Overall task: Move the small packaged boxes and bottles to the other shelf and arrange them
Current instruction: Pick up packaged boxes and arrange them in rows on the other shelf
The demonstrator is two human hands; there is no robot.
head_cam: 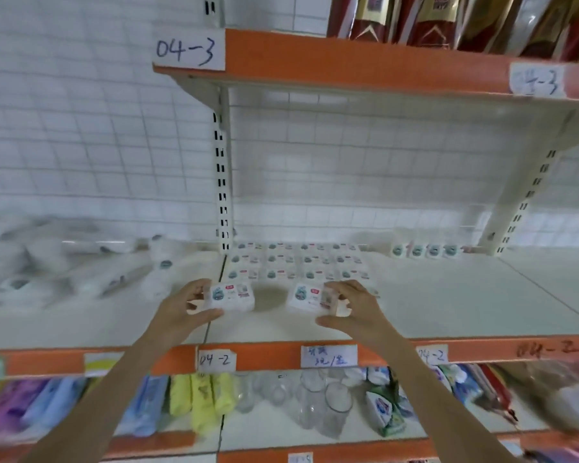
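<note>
Both hands reach in from the bottom of the frame over the orange-edged middle shelf (448,295). At centre left, the left hand (184,307) grips a small white printed box (229,297), thumb below and fingers curled round its left end. At centre right, the right hand (351,305) grips a second small white printed box (310,299) the same way from its right end, its fingers covering part of the print. Whether either box rests on the shelf or is held just above it is hard to tell.

Along the shelf's front edge sit handwritten paper labels (216,360) reading "04-2"; others are too blurred to read. Below, partly cut off by the arms, stand clear glass tumblers (315,402) and yellow rolled cloths (201,396).

Beyond the hands, at mid-frame, a grid of matching small white boxes (298,262) lies flat in rows. Further right, a short row of small white bottles or packs (425,250) stands near the back, too blurred to identify. At middle left, a smeared heap of clear-wrapped white packages (64,262) lies on the neighbouring shelf. The orange upper shelf (348,61), labelled "04-3", holds red and gold packets (448,18) cut off by the top of the frame.
</note>
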